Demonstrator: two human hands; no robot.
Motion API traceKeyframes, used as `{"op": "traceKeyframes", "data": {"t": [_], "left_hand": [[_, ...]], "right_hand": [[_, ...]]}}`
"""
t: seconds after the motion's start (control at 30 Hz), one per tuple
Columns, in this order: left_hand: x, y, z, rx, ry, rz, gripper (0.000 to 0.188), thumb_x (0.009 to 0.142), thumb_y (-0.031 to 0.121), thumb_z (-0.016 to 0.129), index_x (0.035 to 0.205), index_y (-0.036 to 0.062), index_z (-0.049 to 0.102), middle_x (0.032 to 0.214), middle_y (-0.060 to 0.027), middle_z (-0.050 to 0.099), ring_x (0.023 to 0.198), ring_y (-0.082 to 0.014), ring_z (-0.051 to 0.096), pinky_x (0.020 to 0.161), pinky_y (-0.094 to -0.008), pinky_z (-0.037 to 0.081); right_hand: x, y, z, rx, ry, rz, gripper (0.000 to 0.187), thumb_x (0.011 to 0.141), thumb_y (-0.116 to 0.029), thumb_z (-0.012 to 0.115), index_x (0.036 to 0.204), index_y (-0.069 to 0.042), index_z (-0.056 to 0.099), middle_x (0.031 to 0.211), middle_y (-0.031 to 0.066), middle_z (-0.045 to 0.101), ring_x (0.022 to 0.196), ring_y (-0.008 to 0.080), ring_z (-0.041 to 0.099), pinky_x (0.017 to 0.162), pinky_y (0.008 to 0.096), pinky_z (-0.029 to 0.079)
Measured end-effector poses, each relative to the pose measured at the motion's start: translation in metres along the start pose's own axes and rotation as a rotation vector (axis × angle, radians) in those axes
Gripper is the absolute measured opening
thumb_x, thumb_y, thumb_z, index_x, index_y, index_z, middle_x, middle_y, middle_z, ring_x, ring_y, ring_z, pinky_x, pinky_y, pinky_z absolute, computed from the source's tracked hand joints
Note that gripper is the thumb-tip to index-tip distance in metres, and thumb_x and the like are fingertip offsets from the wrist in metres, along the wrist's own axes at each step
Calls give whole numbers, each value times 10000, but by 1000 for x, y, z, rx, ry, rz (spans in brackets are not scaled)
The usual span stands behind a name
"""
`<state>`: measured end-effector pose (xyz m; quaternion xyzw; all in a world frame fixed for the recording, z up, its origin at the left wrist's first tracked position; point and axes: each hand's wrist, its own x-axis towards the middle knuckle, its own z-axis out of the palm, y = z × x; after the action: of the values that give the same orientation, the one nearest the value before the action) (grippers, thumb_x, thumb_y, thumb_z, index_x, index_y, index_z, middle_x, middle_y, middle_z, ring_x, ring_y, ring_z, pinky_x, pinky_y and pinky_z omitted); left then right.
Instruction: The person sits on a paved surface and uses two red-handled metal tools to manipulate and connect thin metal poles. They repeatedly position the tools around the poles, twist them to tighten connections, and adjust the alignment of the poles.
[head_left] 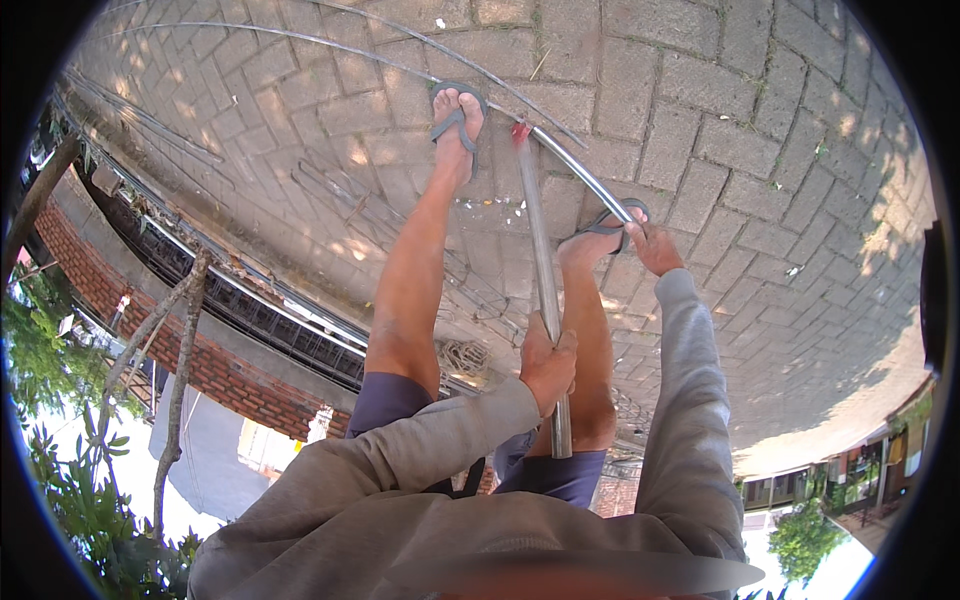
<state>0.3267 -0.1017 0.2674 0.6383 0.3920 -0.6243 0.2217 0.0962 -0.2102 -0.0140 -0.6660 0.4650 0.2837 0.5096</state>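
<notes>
My left hand [548, 368] is wrapped round a long grey metal pipe [540, 235] between my legs. The pipe's far end carries a red-coloured head [521, 133], which meets or lies right beside a thin metal rod. My right hand [655, 248] is closed on the near end of a shiny metal tube [582, 174], by my right sandal. This tube slants up and left toward the red head, in line with the thin rod [330, 44] that runs on past my left sandal [459, 118]. Whether tube and rod are joined cannot be made out.
A second rod [480, 72] lies close by on the brick paving [720, 150]. Coiled rope or wire [464, 357] sits beside my left knee. Thin bars [340, 190] lie at left, near a low brick wall [215, 365] and tree branches [185, 370].
</notes>
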Motion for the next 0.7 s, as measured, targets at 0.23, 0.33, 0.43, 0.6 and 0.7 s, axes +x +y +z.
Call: {"op": "traceKeyframes", "data": {"t": [0.23,0.33,0.43,0.6,0.7], "left_hand": [[12,-19,3,215,87,110,358,984,82,629,1276,41,426,889,-200,612,732,-366,652,667,-489,536],[22,-43,-2,402,204,191,438,937,83,655,1314,26,438,1034,-306,642,987,-495,651,886,-562,510],[58,-46,-23,516,153,225,473,904,76,662,1321,19,445,1109,-346,650,1080,-536,640,935,-592,490],[59,-43,-9,444,90,327,478,869,54,663,1294,26,444,1059,-346,668,1055,-553,646,927,-614,486],[58,-20,3,445,102,368,495,859,58,673,1293,32,437,1016,-348,677,1018,-564,652,919,-618,498]], "right_hand": [[-35,-52,13,-194,-50,251,660,1061,-577,477,1166,33,707,1063,359,709,1036,574,667,907,625,526],[-64,-111,3,-284,12,297,624,1078,-526,457,1094,52,692,1025,359,717,1007,580,676,894,627,530],[-79,-170,-22,-342,147,257,539,1087,-470,492,905,13,650,874,335,705,858,566,689,743,650,534],[-92,-222,-78,-420,253,348,517,1081,-450,498,892,12,632,880,343,702,846,566,685,725,634,527],[-82,-238,-89,-404,376,276,527,1075,-460,504,919,21,652,893,347,703,872,552,693,753,627,530]]}}
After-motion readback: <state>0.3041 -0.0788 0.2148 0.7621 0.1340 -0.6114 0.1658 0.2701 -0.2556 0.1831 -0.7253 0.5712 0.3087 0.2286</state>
